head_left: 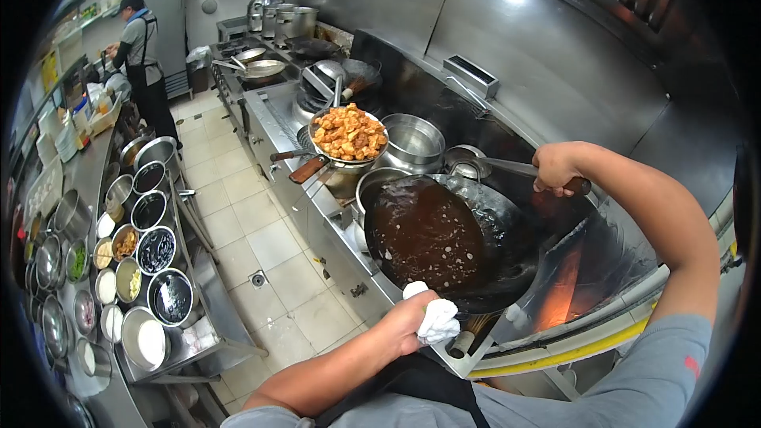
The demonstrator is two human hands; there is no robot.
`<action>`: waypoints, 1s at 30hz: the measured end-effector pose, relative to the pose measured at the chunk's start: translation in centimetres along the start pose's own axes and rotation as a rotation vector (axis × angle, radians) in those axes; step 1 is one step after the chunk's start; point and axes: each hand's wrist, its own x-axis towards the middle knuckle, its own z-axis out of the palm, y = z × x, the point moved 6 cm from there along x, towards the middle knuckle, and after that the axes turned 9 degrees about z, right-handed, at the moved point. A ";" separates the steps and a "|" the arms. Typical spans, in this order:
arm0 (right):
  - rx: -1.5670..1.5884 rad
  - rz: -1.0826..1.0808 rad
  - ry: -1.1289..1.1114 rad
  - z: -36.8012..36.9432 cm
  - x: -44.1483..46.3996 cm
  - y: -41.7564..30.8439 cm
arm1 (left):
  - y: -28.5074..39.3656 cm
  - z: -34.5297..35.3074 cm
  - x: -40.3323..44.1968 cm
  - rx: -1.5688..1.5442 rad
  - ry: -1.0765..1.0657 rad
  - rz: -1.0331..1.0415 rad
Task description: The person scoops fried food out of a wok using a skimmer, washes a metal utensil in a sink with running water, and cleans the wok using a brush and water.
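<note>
Cloth's (440, 323) being gripped by L fingers (425, 299), ladle (507, 166) by R fingers (547, 181). Browned pcs (349, 133) are being held aside, seemingly cooked; wok's (523, 265) unemptied.

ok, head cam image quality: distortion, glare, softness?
Head view: strong fisheye, black corners; head view: bright glare on the steel wall, orange glow right of the wok; head view: left hand and right hand fairly sharp, distant co-worker softer.

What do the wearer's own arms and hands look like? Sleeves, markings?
Left hand and right hand are bare and ungloved, as are the forearms. Short grey sleeves; a small red marking shows on the right one.
</note>
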 end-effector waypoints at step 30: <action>-0.085 0.030 -0.042 -0.1 0.0 -0.6 | 0.1 0.9 -0.6 -0.033 -0.080 -0.098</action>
